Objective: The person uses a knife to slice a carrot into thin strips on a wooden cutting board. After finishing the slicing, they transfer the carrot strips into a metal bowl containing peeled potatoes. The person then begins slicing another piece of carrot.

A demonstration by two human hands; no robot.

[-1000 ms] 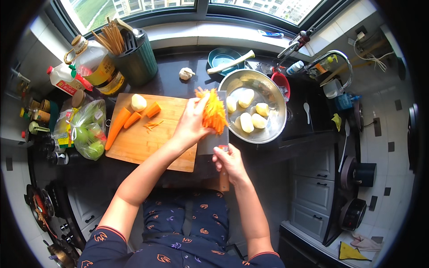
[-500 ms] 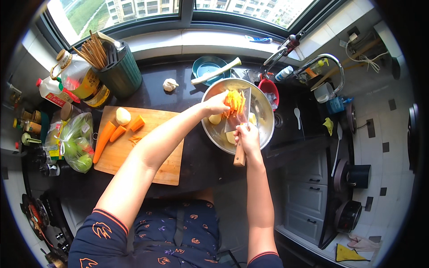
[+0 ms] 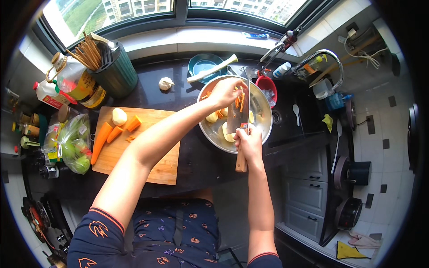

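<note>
Head view: both hands moved off the wooden cutting board (image 3: 134, 152) w/ the load. Right hand (image 3: 248, 144) closed on wood-handled steel cleaver (image 3: 238, 117), blade over round steel bowl (image 3: 263, 114). Left hand (image 3: 225, 91), fingers curled, sweeps orange carrot strips (image 3: 241, 102) off blade into bowl. Whole carrot (image 3: 99, 140) + chunks left on board; dark surface (image 3: 196, 165) below.

Orange carrot strips (image 3: 241, 102) against a silver steel bowl (image 3: 263, 117); pale yellow potato chunks (image 3: 212, 117) inside. Grey cleaver blade (image 3: 237, 117), tan wooden handle (image 3: 241, 161). Light wood cutting board (image 3: 157, 166) with orange carrot pieces (image 3: 101, 140). Black countertop (image 3: 201, 166). Dark green utensil holder (image 3: 117, 76). Teal plate (image 3: 202, 65). Red colander (image 3: 268, 85). Navy sleeve (image 3: 99, 232), orange printed pattern and orange cuff stripe.
</note>
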